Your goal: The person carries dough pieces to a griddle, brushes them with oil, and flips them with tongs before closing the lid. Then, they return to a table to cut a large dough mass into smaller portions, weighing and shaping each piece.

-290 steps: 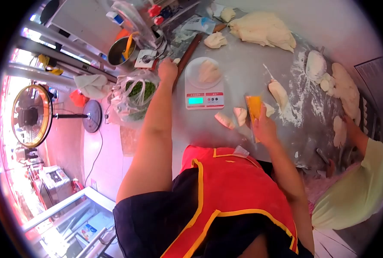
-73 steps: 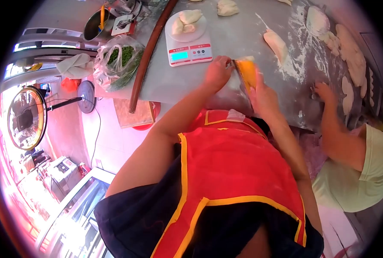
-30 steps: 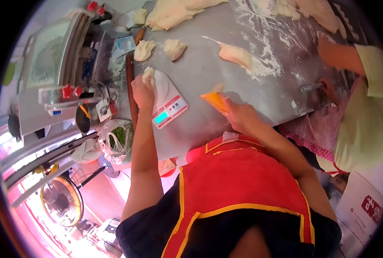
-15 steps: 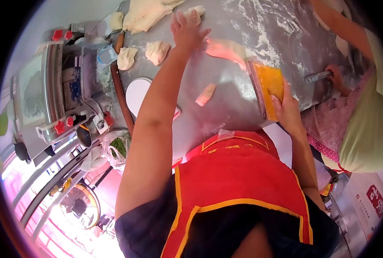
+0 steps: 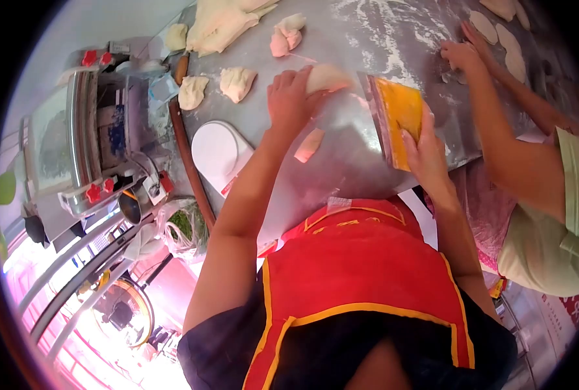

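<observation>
My right hand (image 5: 426, 149) grips a scraper (image 5: 400, 120) with a wide yellow handle, its long edge turned left over the metal worktop. My left hand (image 5: 290, 97) is closed around the left end of a dough strip (image 5: 330, 77), with the fingers partly hiding it. The scraper stands apart from the strip, to its right. Between me and the strip lies a small cut piece of dough (image 5: 309, 145). Beyond my left hand rests a lump of dough (image 5: 288, 36). Two more dough pieces (image 5: 238, 84) (image 5: 192, 92) lie to the left.
A white round-topped scale (image 5: 214, 148) stands by my left forearm. Behind it are a long rolling pin (image 5: 188, 162) and a dough-rolling machine (image 5: 75, 130). A big dough mass (image 5: 227, 25) lies at the back. A co-worker's hands (image 5: 463, 55) work at right near flattened dough pieces (image 5: 512, 53).
My left hand has left the lump at the back and come toward me onto the dough strip. The scraper has shifted slightly left. The co-worker's hands have reached farther across the table.
</observation>
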Demonstrator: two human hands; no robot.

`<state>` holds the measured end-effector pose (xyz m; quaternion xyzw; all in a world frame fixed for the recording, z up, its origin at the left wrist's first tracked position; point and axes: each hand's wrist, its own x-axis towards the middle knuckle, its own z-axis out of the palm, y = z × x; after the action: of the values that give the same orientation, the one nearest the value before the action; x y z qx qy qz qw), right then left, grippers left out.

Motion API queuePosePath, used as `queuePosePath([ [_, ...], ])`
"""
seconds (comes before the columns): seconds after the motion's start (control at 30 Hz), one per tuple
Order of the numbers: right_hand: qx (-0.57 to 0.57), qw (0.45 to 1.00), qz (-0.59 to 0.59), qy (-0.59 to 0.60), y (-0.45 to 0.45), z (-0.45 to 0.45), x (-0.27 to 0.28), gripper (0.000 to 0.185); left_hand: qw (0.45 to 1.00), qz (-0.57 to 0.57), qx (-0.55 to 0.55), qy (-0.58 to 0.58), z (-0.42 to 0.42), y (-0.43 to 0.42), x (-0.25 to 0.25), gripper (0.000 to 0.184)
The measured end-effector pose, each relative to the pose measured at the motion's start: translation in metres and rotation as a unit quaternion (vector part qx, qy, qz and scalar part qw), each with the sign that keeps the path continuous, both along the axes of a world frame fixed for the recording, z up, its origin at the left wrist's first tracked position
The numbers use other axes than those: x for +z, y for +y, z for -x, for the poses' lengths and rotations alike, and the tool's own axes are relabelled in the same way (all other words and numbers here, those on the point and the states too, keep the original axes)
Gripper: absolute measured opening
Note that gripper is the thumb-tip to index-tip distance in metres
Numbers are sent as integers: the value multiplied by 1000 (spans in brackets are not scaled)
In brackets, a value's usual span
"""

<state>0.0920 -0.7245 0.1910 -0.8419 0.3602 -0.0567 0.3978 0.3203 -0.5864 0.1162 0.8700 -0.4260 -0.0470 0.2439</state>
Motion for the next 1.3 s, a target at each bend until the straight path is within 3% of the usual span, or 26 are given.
queuePosePath([
  [0.07,23,999,-9,25,8,-16,2,60,997,-23,64,-31,8,26,-9,64],
  [0.23,149,985,59,63,29,-68,0,72,996,-28,51,-60,8,53,-21,63],
  [0.47,193,964,109,148,48,-116,0,76,996,38,58,61,4,41,-31,54],
  [0.67,225,956,113,148,51,-140,-18,77,991,78,111,-3,10,35,-33,44],
  [0.77,230,955,126,138,55,-154,-22,77,992,37,115,31,9,35,-36,43],
  [0.9,223,950,155,156,56,-168,-31,73,966,139,178,126,-4,58,-32,46],
  [0.97,221,945,160,180,57,-167,-32,71,940,209,223,150,-11,90,2,45],
  [1.1,219,946,175,163,51,-166,-20,71,924,174,325,103,-23,162,40,51],
  [1.3,254,940,197,116,58,-156,-25,74,937,-3,350,10,-56,229,-14,53],
])
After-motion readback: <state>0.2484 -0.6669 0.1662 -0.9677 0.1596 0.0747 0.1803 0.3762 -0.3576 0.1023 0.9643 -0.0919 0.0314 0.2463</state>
